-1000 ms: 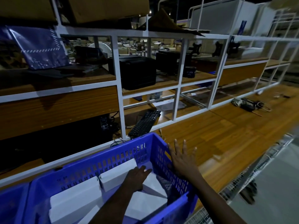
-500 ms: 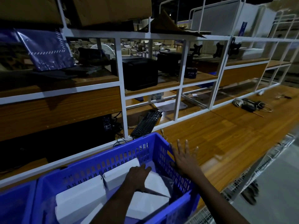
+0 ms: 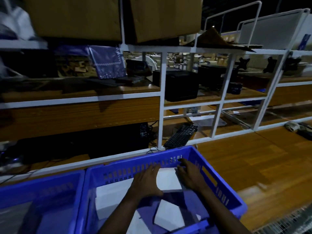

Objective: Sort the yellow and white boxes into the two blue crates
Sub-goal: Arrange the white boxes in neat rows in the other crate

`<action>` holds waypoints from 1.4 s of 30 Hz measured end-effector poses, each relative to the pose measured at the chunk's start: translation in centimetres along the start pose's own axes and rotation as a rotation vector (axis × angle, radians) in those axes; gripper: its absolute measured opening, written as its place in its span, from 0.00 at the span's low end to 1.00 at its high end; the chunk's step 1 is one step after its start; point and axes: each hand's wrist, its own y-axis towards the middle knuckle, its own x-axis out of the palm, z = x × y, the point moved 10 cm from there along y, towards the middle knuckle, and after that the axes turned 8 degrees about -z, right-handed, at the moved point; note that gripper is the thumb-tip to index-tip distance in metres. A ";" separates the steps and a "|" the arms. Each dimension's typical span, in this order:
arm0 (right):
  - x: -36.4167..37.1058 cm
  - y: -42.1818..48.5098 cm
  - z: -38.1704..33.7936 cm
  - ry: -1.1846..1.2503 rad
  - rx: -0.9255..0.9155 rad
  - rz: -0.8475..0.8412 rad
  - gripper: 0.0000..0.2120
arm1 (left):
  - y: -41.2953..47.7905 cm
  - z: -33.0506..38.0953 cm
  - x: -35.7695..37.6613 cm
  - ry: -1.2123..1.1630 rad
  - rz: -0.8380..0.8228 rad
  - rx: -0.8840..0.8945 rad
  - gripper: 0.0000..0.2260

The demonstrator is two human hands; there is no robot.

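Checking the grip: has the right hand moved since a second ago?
Yes. The right hand has left the crate's right wall and moved left, inside the crate, onto the white box.

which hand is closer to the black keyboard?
Right. The right hand is on the right edge of the white box, just in front of the keyboard; the left hand holds the left edge, farther off.
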 end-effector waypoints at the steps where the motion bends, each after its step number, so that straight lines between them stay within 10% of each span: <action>1: 0.6 0.6 -0.1 0.031 0.020 -0.006 0.04 | -0.6 -0.7 -0.2 0.002 0.017 -0.015 0.49; 9: 7.9 3.0 4.8 0.055 0.249 -0.284 0.26 | -4.1 -4.7 1.4 0.041 0.031 -0.151 0.48; 32: 8.7 3.8 3.9 -0.013 0.028 -0.425 0.21 | -2.6 -2.8 4.0 0.133 -0.105 -0.043 0.47; 42: 8.1 4.1 4.9 -0.118 0.093 -0.362 0.21 | -4.6 -8.2 2.9 0.190 -0.087 -0.481 0.32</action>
